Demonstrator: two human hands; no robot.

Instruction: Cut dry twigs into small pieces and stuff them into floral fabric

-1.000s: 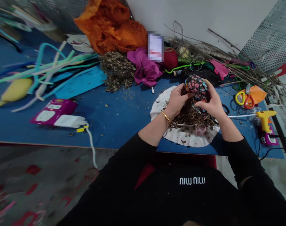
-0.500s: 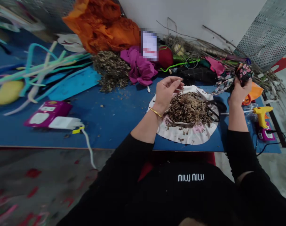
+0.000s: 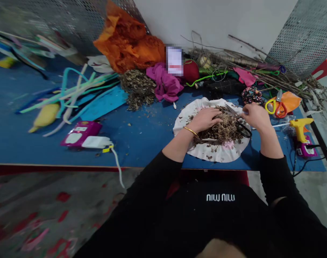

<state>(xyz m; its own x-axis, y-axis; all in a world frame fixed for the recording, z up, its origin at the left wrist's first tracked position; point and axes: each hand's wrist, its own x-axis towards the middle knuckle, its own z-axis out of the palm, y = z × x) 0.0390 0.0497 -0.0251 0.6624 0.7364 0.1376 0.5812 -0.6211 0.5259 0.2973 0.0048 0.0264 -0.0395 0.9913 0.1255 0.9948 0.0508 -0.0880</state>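
Observation:
My left hand (image 3: 205, 120) lies with fingers stretched out over a heap of brown dried shreds (image 3: 225, 127). Under the heap is a round piece of white cloth (image 3: 214, 154). At the heap's right side, my right hand (image 3: 257, 115) is closed at the black-handled scissors (image 3: 243, 129), whose blades point away over the shreds; its fingers cover part of a handle. Just behind that hand rests a bunched black floral cloth (image 3: 251, 95), apart from it.
Yellow-and-red-handled scissors (image 3: 275, 106) and a yellow glue gun (image 3: 301, 128) lie at right. Twigs (image 3: 271, 79), purple cloth (image 3: 166, 84), orange paper (image 3: 131, 46) and more shreds (image 3: 138, 87) line the back. A purple box (image 3: 84, 133) with a cord is at left.
My right hand has let go of the floral cloth at the back and come down to the black scissors. My left hand has lowered onto the shreds. The view has shifted left.

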